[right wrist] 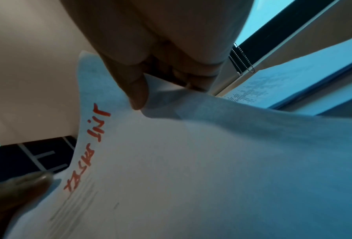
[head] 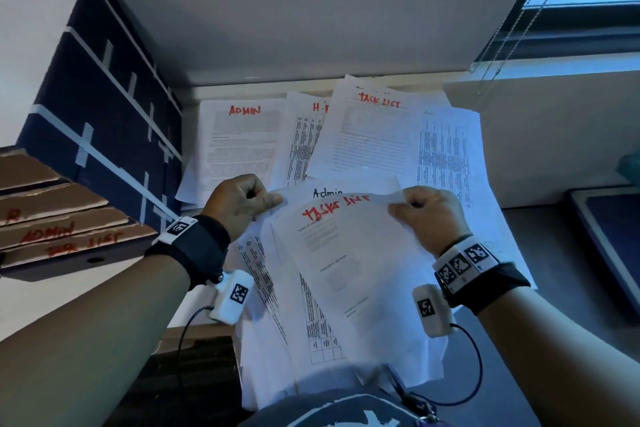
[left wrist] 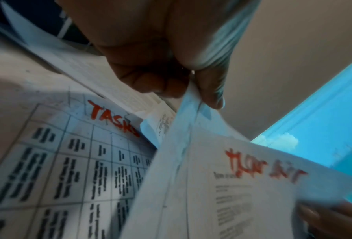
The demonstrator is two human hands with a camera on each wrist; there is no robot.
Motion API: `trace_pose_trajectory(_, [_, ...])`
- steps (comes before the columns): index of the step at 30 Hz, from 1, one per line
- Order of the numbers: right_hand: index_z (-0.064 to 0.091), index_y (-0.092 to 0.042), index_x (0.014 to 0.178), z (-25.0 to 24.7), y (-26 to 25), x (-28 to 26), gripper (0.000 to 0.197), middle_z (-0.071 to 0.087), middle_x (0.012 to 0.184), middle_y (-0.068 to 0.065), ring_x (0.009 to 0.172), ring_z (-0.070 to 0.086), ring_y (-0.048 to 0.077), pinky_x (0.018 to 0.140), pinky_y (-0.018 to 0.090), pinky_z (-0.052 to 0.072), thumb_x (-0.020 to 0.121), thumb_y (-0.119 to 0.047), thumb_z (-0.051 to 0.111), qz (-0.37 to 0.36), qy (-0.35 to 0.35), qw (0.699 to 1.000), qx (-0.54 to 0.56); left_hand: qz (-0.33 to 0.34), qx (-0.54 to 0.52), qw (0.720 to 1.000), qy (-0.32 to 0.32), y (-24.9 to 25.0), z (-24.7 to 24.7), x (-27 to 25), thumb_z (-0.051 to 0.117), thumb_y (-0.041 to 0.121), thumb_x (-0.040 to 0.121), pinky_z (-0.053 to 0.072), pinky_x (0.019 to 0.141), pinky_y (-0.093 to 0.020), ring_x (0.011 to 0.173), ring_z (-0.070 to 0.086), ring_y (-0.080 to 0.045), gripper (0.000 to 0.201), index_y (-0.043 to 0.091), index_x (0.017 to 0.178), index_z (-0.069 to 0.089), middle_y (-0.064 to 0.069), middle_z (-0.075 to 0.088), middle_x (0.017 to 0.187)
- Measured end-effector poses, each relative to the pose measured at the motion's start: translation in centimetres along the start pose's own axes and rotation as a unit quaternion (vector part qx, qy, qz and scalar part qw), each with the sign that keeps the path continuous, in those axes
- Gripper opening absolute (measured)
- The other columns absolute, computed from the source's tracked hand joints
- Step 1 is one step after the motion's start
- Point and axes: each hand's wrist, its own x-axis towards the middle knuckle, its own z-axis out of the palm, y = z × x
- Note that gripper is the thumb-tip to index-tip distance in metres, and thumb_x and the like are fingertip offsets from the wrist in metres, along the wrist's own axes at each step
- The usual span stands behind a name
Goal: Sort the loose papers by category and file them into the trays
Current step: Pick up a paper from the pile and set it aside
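Observation:
A white sheet headed TASK LIST in red (head: 349,253) (left wrist: 259,186) (right wrist: 191,161) is held up over the paper pile. My left hand (head: 242,204) (left wrist: 191,84) pinches its top left corner, and my right hand (head: 426,215) (right wrist: 138,84) pinches its top right corner. Under it lie a sheet headed Admin (head: 346,189) and a table sheet marked TASKS (left wrist: 68,161). Further back rest sheets headed ADMIN (head: 242,142) and TASK LIST (head: 374,135). Stacked cardboard trays (head: 69,236) labelled ADMIN and TASK LIST stand at the left.
A dark blue box with white tape (head: 104,97) stands at the back left, above the trays. More printed sheets (head: 446,156) spread to the right. A dark tray or folder (head: 609,246) sits at the right edge. A window with a bead cord (head: 512,38) is at the back right.

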Motion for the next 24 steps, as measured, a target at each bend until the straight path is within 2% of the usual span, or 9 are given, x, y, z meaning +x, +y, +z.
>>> trace_pose_trajectory(2, [0.074,-0.027,0.068,-0.6,0.0,-0.7,0.012,0.07,0.068,-0.013,0.07,0.067,0.014,0.075,0.034,0.057,0.075,-0.022,0.081,-0.02,-0.006,1.0,-0.016,-0.005,-0.005,1.0,-0.011,-0.5,-0.1,0.1,0.077,0.025,0.086,0.039,0.057,-0.028,0.057,0.038,-0.015,0.036,0.003,0.073,0.052,-0.003,0.044,0.062])
trace_pose_trajectory(5, [0.076,-0.029,0.072,-1.8,-0.3,-2.4,0.025,0.068,0.076,-0.029,0.08,0.069,0.0,0.079,0.009,0.049,0.07,-0.005,0.084,-0.114,-0.024,0.992,-0.036,0.005,0.012,1.0,-0.022,-1.2,-0.3,0.1,0.072,0.023,0.09,0.041,0.06,-0.031,0.061,0.041,-0.016,0.032,0.001,0.078,0.053,-0.004,0.046,0.065])
trace_pose_trajectory(7, [0.078,-0.027,0.071,-2.5,-0.2,-3.7,0.035,0.069,0.077,-0.032,0.08,0.068,-0.007,0.078,0.004,0.046,0.065,0.006,0.084,-0.165,-0.061,0.984,-0.017,0.018,0.017,1.0,-0.019,-1.3,-0.2,0.1,0.072,0.02,0.091,0.04,0.059,-0.03,0.061,0.04,-0.015,0.027,0.005,0.078,0.054,0.0,0.046,0.066])
trace_pose_trajectory(11, [0.077,-0.036,0.07,-3.2,1.0,-4.9,0.05,0.075,0.081,-0.013,0.078,0.071,0.004,0.078,0.014,0.053,0.063,0.014,0.082,-0.158,-0.108,0.981,0.044,0.03,-0.007,0.999,-0.017,-1.2,0.1,-0.1,0.071,0.012,0.091,0.04,0.058,-0.024,0.058,0.041,-0.008,0.021,0.013,0.076,0.057,0.003,0.048,0.067])
trace_pose_trajectory(14, [0.074,-0.017,0.069,-2.6,1.3,-4.4,0.034,0.074,0.073,-0.005,0.068,0.067,0.008,0.069,0.018,0.053,0.069,0.017,0.077,-0.077,-0.066,0.988,0.114,0.014,-0.074,0.997,-0.014,-1.6,0.3,-0.3,0.071,0.006,0.09,0.048,0.072,-0.027,0.076,0.057,-0.009,0.014,0.018,0.091,0.065,0.001,0.064,0.085])
trace_pose_trajectory(16, [0.069,-0.008,0.071,-1.8,1.3,-3.7,0.022,0.066,0.064,-0.002,0.057,0.057,0.006,0.057,0.018,0.048,0.076,0.013,0.073,-0.009,-0.013,0.989,0.147,-0.044,-0.135,0.99,-0.017,-2.3,0.8,-0.9,0.074,0.005,0.087,0.053,0.084,-0.032,0.095,0.065,-0.019,0.027,0.022,0.106,0.064,-0.004,0.07,0.103])
trace_pose_trajectory(18, [0.067,-0.007,0.074,-1.3,1.5,-2.9,0.019,0.066,0.068,0.003,0.061,0.059,0.01,0.062,0.026,0.049,0.08,0.01,0.069,0.043,0.018,0.983,0.176,-0.111,-0.191,0.975,-0.036,-2.8,2.0,-1.9,0.077,0.002,0.083,0.056,0.09,-0.042,0.1,0.07,-0.031,0.033,0.016,0.111,0.066,-0.01,0.074,0.106])
trace_pose_trajectory(20, [0.069,-0.008,0.086,-0.8,1.7,-2.3,0.019,0.073,0.085,0.008,0.078,0.069,0.022,0.076,0.038,0.056,0.084,0.01,0.065,0.09,0.01,0.97,0.225,-0.138,-0.168,0.974,-0.065,-3.4,3.3,-2.7,0.08,0.008,0.082,0.054,0.096,-0.05,0.101,0.071,-0.031,0.031,0.013,0.111,0.07,-0.008,0.076,0.106])
trace_pose_trajectory(24, [0.063,-0.017,0.102,-0.5,3.1,-2.0,0.027,0.071,0.096,-0.002,0.089,0.068,0.019,0.082,0.038,0.056,0.079,-0.009,0.075,0.119,-0.065,0.991,-0.023,-0.136,-0.123,0.983,-0.016,-3.6,4.7,-3.0,0.075,0.014,0.087,0.056,0.093,-0.048,0.092,0.073,-0.027,0.011,0.012,0.097,0.076,-0.003,0.078,0.095])
